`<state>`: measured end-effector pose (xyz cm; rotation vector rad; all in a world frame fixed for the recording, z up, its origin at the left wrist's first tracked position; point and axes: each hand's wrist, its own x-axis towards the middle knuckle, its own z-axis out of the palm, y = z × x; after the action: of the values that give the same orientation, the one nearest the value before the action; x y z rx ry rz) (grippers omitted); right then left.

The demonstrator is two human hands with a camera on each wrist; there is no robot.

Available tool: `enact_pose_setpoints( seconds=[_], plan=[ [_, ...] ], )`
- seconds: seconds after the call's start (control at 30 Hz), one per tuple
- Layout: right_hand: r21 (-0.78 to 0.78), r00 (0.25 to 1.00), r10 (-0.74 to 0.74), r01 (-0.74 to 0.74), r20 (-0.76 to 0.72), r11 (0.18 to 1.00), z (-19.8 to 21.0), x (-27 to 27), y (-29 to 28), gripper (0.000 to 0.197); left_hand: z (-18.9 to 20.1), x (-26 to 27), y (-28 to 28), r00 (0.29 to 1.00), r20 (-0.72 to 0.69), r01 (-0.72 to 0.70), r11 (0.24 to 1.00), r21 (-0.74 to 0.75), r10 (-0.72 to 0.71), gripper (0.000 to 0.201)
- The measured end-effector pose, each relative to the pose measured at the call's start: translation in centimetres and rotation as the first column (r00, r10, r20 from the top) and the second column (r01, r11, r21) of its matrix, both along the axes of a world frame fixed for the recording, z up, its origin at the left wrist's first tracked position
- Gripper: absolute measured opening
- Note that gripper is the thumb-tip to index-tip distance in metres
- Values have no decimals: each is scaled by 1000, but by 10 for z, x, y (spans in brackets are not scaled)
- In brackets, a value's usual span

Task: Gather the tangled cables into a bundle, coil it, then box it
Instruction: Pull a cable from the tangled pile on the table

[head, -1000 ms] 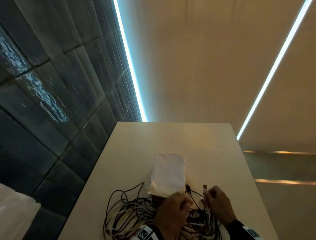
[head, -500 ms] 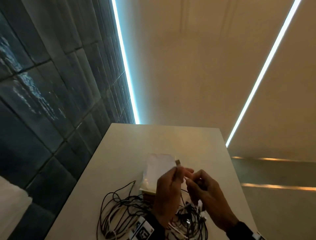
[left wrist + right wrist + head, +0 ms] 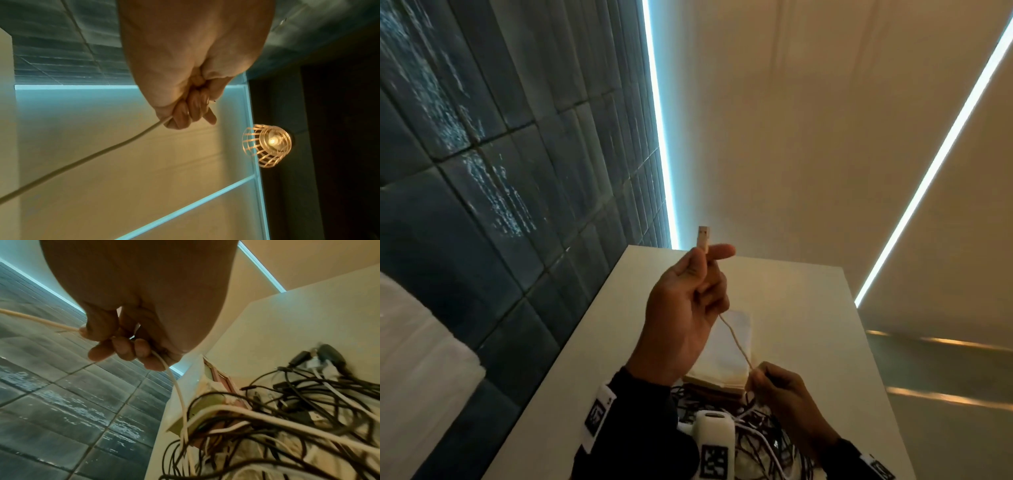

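One white cable (image 3: 736, 342) is stretched above the table (image 3: 808, 308), pinched near its plug by the left hand (image 3: 685, 308) and lower by the right hand (image 3: 780, 394). At the left wrist, fingers (image 3: 185, 113) are curled round it. At the right wrist, the light, limp cable is seen running down into the tangle (image 3: 287, 418) beside the box (image 3: 207, 395); it is best gripped near the plug.

Left hand (image 3: 685, 308) raised, pinching; right hand (image 3: 782, 394) lower — pinching.

The tangled heap of black and white cables (image 3: 763, 442) on the pale table (image 3: 808, 308) is cut off by the head view's lower edge and partly hidden behind both wrists. The flat white box (image 3: 736, 329) is partly covered by the left hand (image 3: 685, 315). The heap blurs in the right wrist view.
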<state>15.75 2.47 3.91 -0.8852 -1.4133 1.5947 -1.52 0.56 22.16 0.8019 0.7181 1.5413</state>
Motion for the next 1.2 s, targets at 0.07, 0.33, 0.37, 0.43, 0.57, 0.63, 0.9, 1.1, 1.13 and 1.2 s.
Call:
enact_pose_setpoints(
  seconds=[0.07,0.33,0.37,0.43,0.57,0.63,0.9,1.1,1.13,1.2],
  plan=[
    [-48,1000,15,-14,24,999,-13,-2,0,41,2,-11,-7,999,53,-3,999,46,1,34],
    [-79,983,38,-24,181,997,-36,-19,-9,31,0,-38,-16,983,-75,-149,971,189,165,32],
    [-58,980,30,-19,195,998,-31,-22,-9,28,-4,-37,-16,973,-141,-156,970,186,183,39],
    [-31,979,-15,21,201,999,-16,-29,-8,28,-12,-34,-18,943,-278,-152,980,130,183,54],
    [55,980,-147,141,137,988,33,-39,-4,20,-36,-33,-23,949,-313,-71,993,-95,38,44],
    [80,986,-160,156,55,985,62,-44,-4,17,-49,-34,-24,954,-299,-57,983,-175,3,38],
    [219,988,135,-116,-75,969,119,-45,-17,30,-38,-26,-23,992,-15,116,972,-206,-122,34],
    [104,979,163,-151,-123,983,89,-35,-15,27,-23,-13,-22,986,63,152,987,49,-155,38],
    [108,982,163,-152,-97,982,81,-32,-13,28,-20,-13,-21,985,69,150,986,77,-155,37],
    [118,986,160,-155,-34,981,61,-26,-9,28,-12,-18,-19,986,82,136,981,136,-148,35]
  ],
)
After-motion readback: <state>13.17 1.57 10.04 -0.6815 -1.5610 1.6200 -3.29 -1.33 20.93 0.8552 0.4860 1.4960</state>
